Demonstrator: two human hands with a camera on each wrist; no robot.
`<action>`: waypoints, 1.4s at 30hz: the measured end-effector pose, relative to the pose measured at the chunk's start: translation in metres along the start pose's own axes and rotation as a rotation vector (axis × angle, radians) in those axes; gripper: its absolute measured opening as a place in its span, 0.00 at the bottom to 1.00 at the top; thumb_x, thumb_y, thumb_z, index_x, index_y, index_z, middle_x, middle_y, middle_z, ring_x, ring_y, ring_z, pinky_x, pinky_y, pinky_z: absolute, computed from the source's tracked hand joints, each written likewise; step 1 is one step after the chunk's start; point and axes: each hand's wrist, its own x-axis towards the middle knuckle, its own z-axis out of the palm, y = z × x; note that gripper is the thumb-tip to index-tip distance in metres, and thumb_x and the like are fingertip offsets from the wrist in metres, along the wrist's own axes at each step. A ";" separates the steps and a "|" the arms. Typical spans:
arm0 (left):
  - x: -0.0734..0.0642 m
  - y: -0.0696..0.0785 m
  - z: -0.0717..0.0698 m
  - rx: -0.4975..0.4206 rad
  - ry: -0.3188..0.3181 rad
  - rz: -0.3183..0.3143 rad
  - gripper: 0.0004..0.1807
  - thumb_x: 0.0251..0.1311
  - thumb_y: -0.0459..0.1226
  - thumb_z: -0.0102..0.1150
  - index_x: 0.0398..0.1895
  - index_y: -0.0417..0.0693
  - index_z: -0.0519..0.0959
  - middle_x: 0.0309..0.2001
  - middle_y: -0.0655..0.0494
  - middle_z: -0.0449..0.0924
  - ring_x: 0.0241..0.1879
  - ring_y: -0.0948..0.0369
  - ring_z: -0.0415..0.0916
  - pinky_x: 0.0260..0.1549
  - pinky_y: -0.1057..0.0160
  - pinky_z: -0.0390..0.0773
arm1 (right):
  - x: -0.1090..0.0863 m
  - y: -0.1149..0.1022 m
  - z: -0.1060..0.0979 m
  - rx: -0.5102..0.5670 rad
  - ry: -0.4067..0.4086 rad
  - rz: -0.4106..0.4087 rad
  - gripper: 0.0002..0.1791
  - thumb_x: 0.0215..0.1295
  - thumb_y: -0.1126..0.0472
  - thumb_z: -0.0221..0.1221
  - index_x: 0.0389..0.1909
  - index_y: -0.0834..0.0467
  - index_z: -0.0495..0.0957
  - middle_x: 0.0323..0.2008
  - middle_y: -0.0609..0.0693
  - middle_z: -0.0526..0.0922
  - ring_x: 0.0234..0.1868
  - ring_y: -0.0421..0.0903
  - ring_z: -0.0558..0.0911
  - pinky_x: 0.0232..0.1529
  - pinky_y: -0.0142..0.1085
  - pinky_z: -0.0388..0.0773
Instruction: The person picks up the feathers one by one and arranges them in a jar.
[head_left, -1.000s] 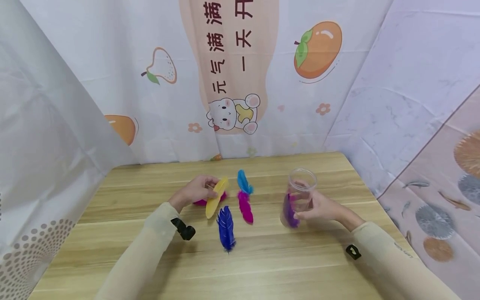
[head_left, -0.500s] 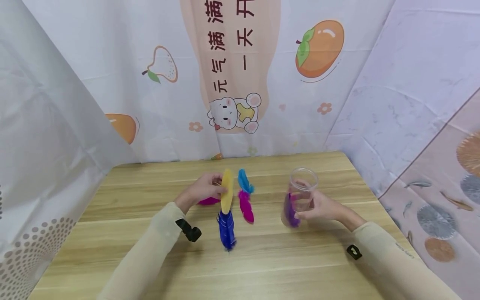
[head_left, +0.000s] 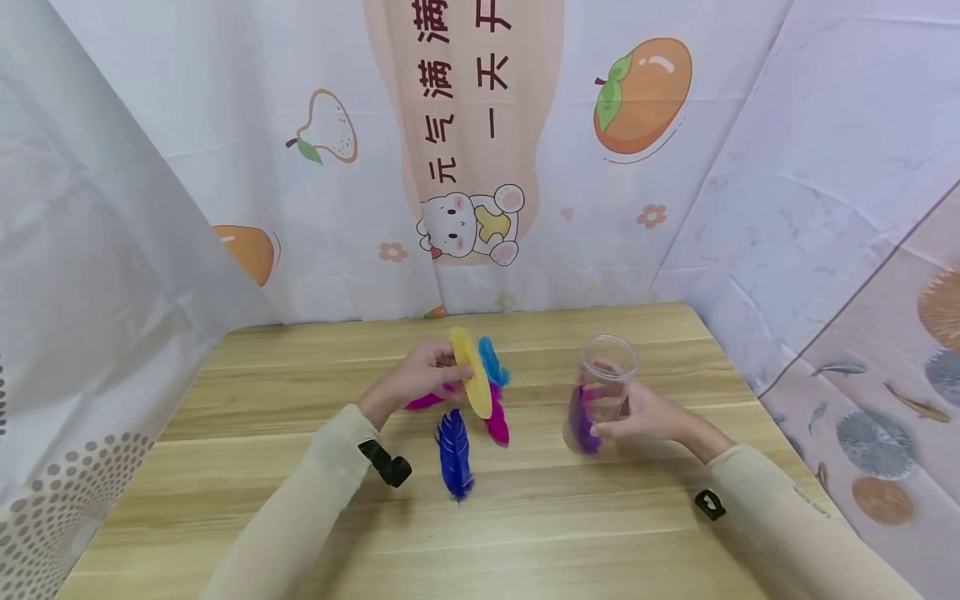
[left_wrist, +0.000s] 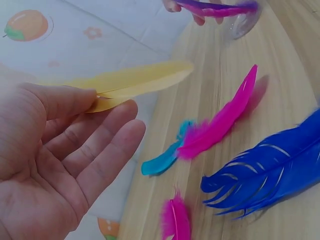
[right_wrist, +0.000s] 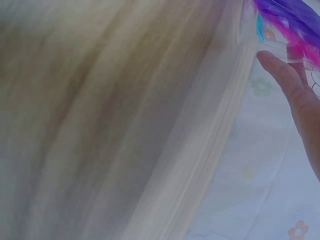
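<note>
My left hand (head_left: 420, 377) pinches a yellow feather (head_left: 472, 375) between thumb and fingers, above the table; the left wrist view shows the thumb pressing on the yellow feather (left_wrist: 135, 82). Just behind it in the head view lie a light-blue feather (head_left: 492, 363) and a magenta feather (head_left: 498, 425). A dark-blue feather (head_left: 454, 457) lies nearer me, and another magenta feather (head_left: 424, 401) is partly hidden under the left hand. My right hand (head_left: 643, 414) grips a clear plastic cup (head_left: 609, 350). Inside the cup are a purple feather (head_left: 581, 421) and some magenta.
The wooden table (head_left: 562, 533) ends at a white printed curtain (head_left: 330, 242) at the back. More curtains hang at the left and right sides. A black strap (head_left: 386, 463) with a small mount sits on my left sleeve.
My left hand has moved right with the yellow feather, from over the left magenta feather to over the light-blue and magenta pair. The feather's tilt has changed. The right hand keeps holding the cup.
</note>
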 end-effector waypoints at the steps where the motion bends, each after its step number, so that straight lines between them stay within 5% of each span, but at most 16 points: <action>1: 0.000 0.000 0.001 0.002 -0.006 0.002 0.14 0.72 0.33 0.58 0.54 0.30 0.78 0.45 0.40 0.85 0.41 0.49 0.86 0.42 0.44 0.84 | 0.000 -0.001 0.000 0.003 -0.001 -0.007 0.53 0.55 0.78 0.68 0.74 0.69 0.42 0.67 0.80 0.58 0.62 0.79 0.68 0.53 0.52 0.80; 11: 0.003 0.008 0.009 -0.004 -0.031 0.019 0.18 0.75 0.40 0.56 0.56 0.33 0.78 0.46 0.43 0.86 0.44 0.49 0.86 0.45 0.43 0.83 | 0.000 0.000 -0.001 -0.003 -0.014 -0.006 0.54 0.56 0.78 0.68 0.74 0.69 0.40 0.68 0.80 0.56 0.62 0.80 0.67 0.52 0.55 0.79; 16: 0.003 0.022 0.014 -0.020 -0.020 0.069 0.17 0.75 0.39 0.56 0.54 0.34 0.80 0.46 0.44 0.85 0.47 0.51 0.84 0.45 0.48 0.85 | 0.001 0.001 -0.002 -0.012 -0.004 -0.009 0.54 0.55 0.78 0.68 0.74 0.69 0.41 0.68 0.80 0.56 0.62 0.78 0.68 0.53 0.53 0.80; 27: -0.003 0.049 0.025 0.107 -0.030 0.205 0.14 0.75 0.41 0.56 0.50 0.39 0.82 0.38 0.45 0.83 0.37 0.53 0.81 0.37 0.51 0.86 | 0.000 0.000 0.000 -0.010 0.004 0.027 0.55 0.55 0.77 0.68 0.75 0.70 0.40 0.69 0.81 0.54 0.63 0.78 0.68 0.52 0.50 0.81; 37: 0.000 0.053 0.033 0.126 -0.049 0.246 0.12 0.74 0.38 0.57 0.49 0.38 0.83 0.39 0.49 0.86 0.37 0.53 0.82 0.34 0.58 0.85 | 0.001 0.003 0.000 -0.019 0.013 0.051 0.55 0.55 0.76 0.69 0.76 0.69 0.41 0.68 0.80 0.55 0.62 0.75 0.71 0.52 0.50 0.81; 42: 0.002 0.054 0.034 0.119 -0.060 0.255 0.12 0.74 0.38 0.57 0.49 0.38 0.83 0.39 0.48 0.87 0.39 0.50 0.83 0.37 0.53 0.85 | 0.001 0.001 -0.001 -0.023 0.019 0.042 0.56 0.55 0.76 0.70 0.76 0.68 0.41 0.69 0.79 0.56 0.62 0.74 0.72 0.52 0.49 0.81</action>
